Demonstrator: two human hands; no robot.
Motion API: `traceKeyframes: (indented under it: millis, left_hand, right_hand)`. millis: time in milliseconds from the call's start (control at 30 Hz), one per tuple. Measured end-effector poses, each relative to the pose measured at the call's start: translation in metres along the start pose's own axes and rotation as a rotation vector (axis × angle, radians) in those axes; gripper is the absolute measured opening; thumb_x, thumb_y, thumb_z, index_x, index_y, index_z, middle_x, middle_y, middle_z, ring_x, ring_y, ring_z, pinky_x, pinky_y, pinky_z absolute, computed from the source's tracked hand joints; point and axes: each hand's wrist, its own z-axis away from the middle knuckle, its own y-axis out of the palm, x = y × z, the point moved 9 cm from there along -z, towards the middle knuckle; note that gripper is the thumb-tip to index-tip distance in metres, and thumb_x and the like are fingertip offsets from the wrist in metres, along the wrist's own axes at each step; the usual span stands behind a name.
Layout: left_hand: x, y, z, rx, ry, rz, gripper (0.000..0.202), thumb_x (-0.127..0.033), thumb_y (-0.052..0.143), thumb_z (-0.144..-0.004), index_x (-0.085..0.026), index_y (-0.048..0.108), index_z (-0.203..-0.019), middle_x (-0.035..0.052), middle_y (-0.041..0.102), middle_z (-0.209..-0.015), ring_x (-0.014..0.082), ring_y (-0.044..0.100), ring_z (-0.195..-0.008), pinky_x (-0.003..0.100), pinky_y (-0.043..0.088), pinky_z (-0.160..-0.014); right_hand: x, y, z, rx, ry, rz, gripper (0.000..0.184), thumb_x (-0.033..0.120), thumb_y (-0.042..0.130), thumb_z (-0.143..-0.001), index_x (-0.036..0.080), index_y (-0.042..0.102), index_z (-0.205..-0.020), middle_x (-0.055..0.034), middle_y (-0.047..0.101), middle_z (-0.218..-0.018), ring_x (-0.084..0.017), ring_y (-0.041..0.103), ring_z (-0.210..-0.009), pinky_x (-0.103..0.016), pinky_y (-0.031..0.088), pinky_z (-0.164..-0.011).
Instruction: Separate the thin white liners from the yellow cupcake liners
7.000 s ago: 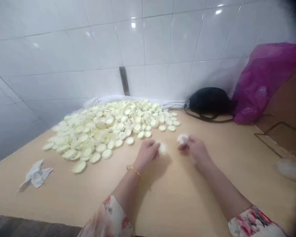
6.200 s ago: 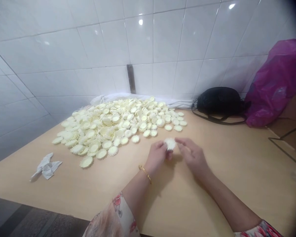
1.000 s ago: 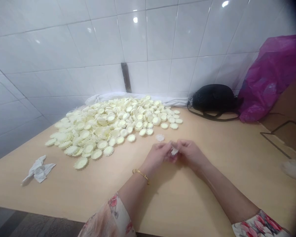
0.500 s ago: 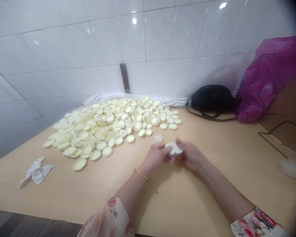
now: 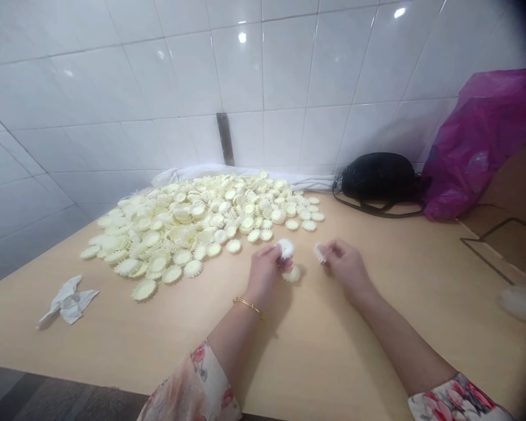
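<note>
Cream fluted discs [image 5: 188, 231] lie heaped toward the far left of the pale wooden counter [image 5: 114, 333], and I work just to the right of that heap. My left grip [image 5: 265, 270] is narrow, pinching a white frilled piece [image 5: 286, 249] that sticks up above my fingers. My right grip [image 5: 344, 266] is narrow too, holding a smaller white sliver [image 5: 319, 253] at the fingertips; I cannot tell how much of it is hidden inside them. The two grips stand apart, with bare counter between them. One loose cream disc [image 5: 291, 273] lies flat just beside my left grip, and I cannot tell whether it touches my fingers. The work in hand looks like close pinching at these two pieces, low over the counter. A crumpled white tissue [image 5: 68, 301] lies well left of my hands, near the heap. Against the white tiled wall [image 5: 289, 64], at the far right, sit a black bag [image 5: 379, 178] and a magenta plastic bag [image 5: 482, 146]. A gold bangle [image 5: 246, 303] circles my left wrist.
</note>
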Motion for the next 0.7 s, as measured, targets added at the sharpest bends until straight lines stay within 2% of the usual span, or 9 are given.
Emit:
traceKeyframes:
  millis: [100, 200, 300, 433, 533, 600, 633, 700]
  left_hand:
    - [-0.002, -0.003, -0.001, -0.008, 0.043, -0.092, 0.019, -0.027, 0.067, -0.067, -0.012, 0.056, -0.065, 0.0024, 0.056, -0.058, 0.0101, 0.055, -0.05, 0.021, 0.044, -0.048]
    - [-0.001, -0.001, -0.001, 0.009, 0.072, -0.197, 0.023, -0.029, 0.069, -0.064, -0.013, 0.052, -0.06, 0.0014, 0.055, -0.054, 0.0111, 0.056, -0.049, 0.022, 0.043, -0.048]
    - [-0.002, -0.003, 0.0, -0.02, 0.07, -0.224, 0.025, -0.028, 0.07, -0.061, -0.015, 0.049, -0.058, -0.0013, 0.051, -0.049, 0.0113, 0.055, -0.047, 0.021, 0.04, -0.045]
    - [-0.003, -0.001, 0.001, -0.008, 0.067, -0.241, 0.026, -0.028, 0.07, -0.06, -0.015, 0.047, -0.058, -0.0029, 0.05, -0.047, 0.01, 0.051, -0.042, 0.02, 0.037, -0.041]
    - [-0.003, 0.002, 0.001, 0.02, 0.095, -0.268, 0.027, -0.028, 0.069, -0.06, -0.016, 0.046, -0.056, -0.0029, 0.05, -0.045, 0.0102, 0.051, -0.041, 0.02, 0.036, -0.04]
    - [-0.001, 0.002, 0.001, 0.022, 0.103, -0.292, 0.027, -0.029, 0.069, -0.061, -0.016, 0.047, -0.056, -0.0021, 0.051, -0.044, 0.0102, 0.051, -0.041, 0.02, 0.036, -0.041]
    - [0.001, 0.002, 0.001, 0.024, 0.101, -0.302, 0.026, -0.03, 0.069, -0.062, -0.015, 0.048, -0.055, -0.0014, 0.052, -0.044, 0.01, 0.051, -0.041, 0.02, 0.037, -0.042]
    - [0.003, 0.005, 0.002, 0.048, 0.09, -0.303, 0.025, -0.031, 0.068, -0.064, -0.015, 0.051, -0.056, 0.0004, 0.054, -0.045, 0.0097, 0.051, -0.041, 0.021, 0.038, -0.044]
  right_hand:
    - [-0.001, -0.015, -0.002, -0.13, -0.036, 0.107, 0.024, 0.04, 0.053, -0.073, 0.022, 0.047, -0.087, 0.0032, 0.051, -0.062, -0.015, 0.051, -0.05, -0.027, 0.038, -0.048]
    - [0.007, -0.019, -0.002, -0.151, -0.156, 0.249, 0.025, 0.033, 0.045, -0.077, 0.023, 0.046, -0.1, 0.0029, 0.052, -0.06, -0.017, 0.052, -0.052, -0.029, 0.038, -0.051]
    - [0.004, -0.027, -0.007, -0.135, -0.184, 0.344, 0.018, 0.031, 0.042, -0.078, 0.023, 0.052, -0.092, 0.0004, 0.055, -0.059, -0.018, 0.051, -0.053, -0.03, 0.037, -0.052]
    - [-0.015, -0.043, -0.024, -0.082, -0.089, 0.506, 0.012, 0.028, 0.049, -0.073, 0.022, 0.059, -0.071, -0.0033, 0.06, -0.063, -0.021, 0.054, -0.062, -0.032, 0.038, -0.057]
    - [-0.008, -0.055, -0.026, -0.175, -0.112, 0.551, 0.014, 0.025, 0.05, -0.072, 0.019, 0.062, -0.069, -0.0086, 0.063, -0.077, -0.025, 0.055, -0.077, -0.036, 0.04, -0.066]
    - [0.014, -0.051, -0.015, -0.224, -0.241, 0.486, 0.018, 0.027, 0.048, -0.076, 0.019, 0.064, -0.076, -0.0097, 0.063, -0.086, -0.024, 0.054, -0.082, -0.037, 0.041, -0.071]
    - [0.027, -0.043, -0.007, -0.207, -0.329, 0.422, 0.019, 0.029, 0.048, -0.079, 0.019, 0.064, -0.078, -0.0091, 0.063, -0.087, -0.023, 0.055, -0.081, -0.036, 0.041, -0.072]
    - [0.045, -0.016, 0.009, -0.032, -0.426, 0.279, 0.019, 0.033, 0.05, -0.08, 0.02, 0.064, -0.08, -0.0064, 0.065, -0.083, -0.02, 0.057, -0.076, -0.033, 0.043, -0.071]
